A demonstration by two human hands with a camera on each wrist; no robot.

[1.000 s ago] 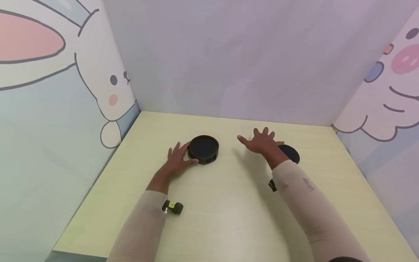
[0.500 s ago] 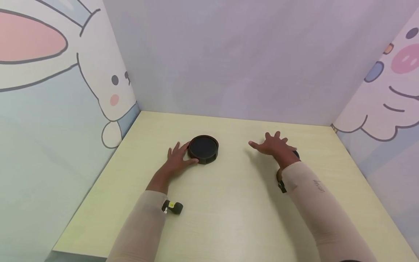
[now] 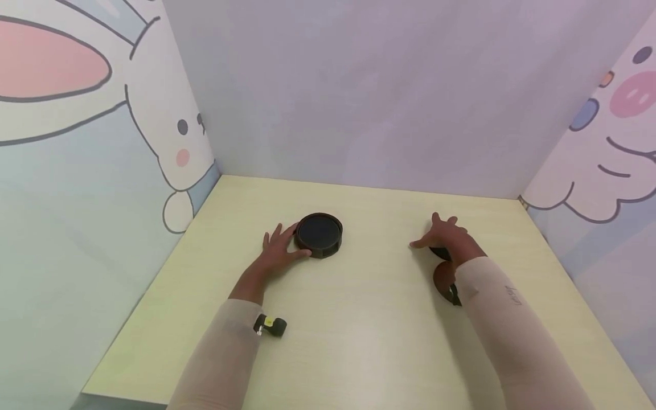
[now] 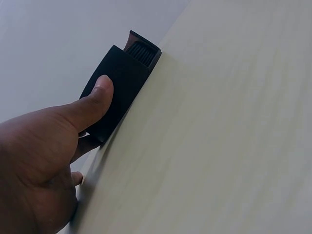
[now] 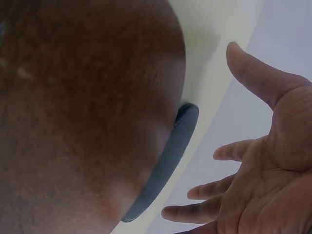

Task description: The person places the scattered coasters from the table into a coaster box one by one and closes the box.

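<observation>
In the head view, my left hand (image 3: 277, 250) grips the left side of a round black coaster holder (image 3: 319, 234) on the table. Its raised rim surrounds a flat black disc. The left wrist view shows my thumb on the holder's (image 4: 117, 87) curved wall, and a gap at its far end exposes ribbed edges inside. My right hand (image 3: 445, 236), fingers spread, hovers over a black coaster (image 3: 441, 253), which it partly hides. Below it, a brown round piece (image 3: 443, 278) shows partly behind the wrist. In the right wrist view the brown piece (image 5: 87, 117) looms blurred beside the black coaster's edge (image 5: 163, 168).
A pale wooden table (image 3: 348, 330) carries everything. Behind it rises a plain lilac wall (image 3: 359, 97), with cartoon-printed panels at left (image 3: 154, 125) and right (image 3: 615, 154). Small black cameras are strapped to the wrists, the left one (image 3: 271, 324) in plain sight.
My right hand has moved right and down towards the front, coming over the black coaster. More of the brown round piece shows beside the wrist. The left hand and holder stay put.
</observation>
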